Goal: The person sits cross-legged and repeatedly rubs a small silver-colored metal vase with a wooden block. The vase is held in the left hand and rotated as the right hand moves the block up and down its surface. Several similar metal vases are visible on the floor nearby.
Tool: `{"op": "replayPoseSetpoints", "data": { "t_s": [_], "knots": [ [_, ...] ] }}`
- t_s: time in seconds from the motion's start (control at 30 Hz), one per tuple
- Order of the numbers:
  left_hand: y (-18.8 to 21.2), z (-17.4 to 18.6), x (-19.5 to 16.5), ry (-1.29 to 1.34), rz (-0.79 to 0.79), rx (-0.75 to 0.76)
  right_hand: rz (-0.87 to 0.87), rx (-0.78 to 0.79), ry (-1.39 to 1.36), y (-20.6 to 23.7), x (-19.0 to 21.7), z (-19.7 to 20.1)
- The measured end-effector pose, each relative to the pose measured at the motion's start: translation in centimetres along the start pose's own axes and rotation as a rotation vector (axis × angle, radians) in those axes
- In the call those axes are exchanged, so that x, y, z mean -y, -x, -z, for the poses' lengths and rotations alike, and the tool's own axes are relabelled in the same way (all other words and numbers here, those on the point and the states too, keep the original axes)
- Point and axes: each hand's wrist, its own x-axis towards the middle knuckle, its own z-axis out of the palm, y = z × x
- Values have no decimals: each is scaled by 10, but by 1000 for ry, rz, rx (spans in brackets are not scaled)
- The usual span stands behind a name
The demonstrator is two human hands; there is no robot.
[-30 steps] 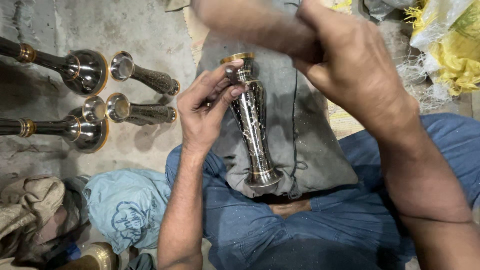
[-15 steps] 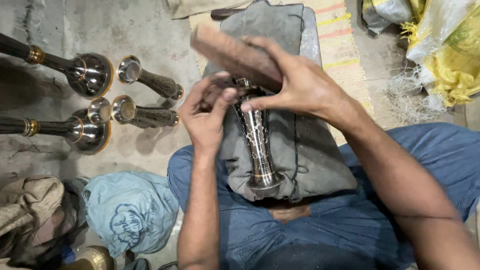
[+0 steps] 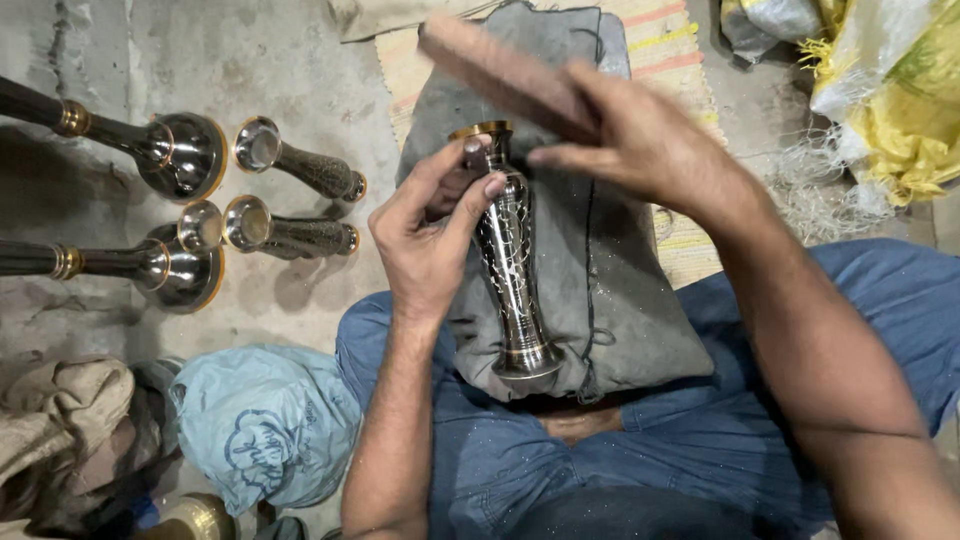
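A dark engraved metal vase with a brass rim lies on a grey cloth pad across my lap, its base toward me. My left hand pinches the vase just below the rim with thumb and fingers. My right hand hovers above the rim, gripping a flat brownish wooden block that points up and left. The block is clear of the vase.
On the concrete floor at left lie two small engraved vases and two long trumpet-shaped metal pieces. A light blue cloth bag and brown rags sit lower left. Yellow sacking lies upper right.
My right hand brought the wooden block down onto the vase's top, then lifted it up and away. The left hand kept its hold near the rim throughout.
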Motion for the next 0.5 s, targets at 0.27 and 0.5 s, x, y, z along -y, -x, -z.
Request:
{"op": "replayPoseSetpoints", "data": {
  "t_s": [0.27, 0.5],
  "knots": [
    [-6, 3, -8, -165, -70, 48, 470, -680, 698, 37, 17, 38],
    [-6, 3, -8, -127, -69, 59, 385, -450, 77, 31, 14, 40]
  ]
}}
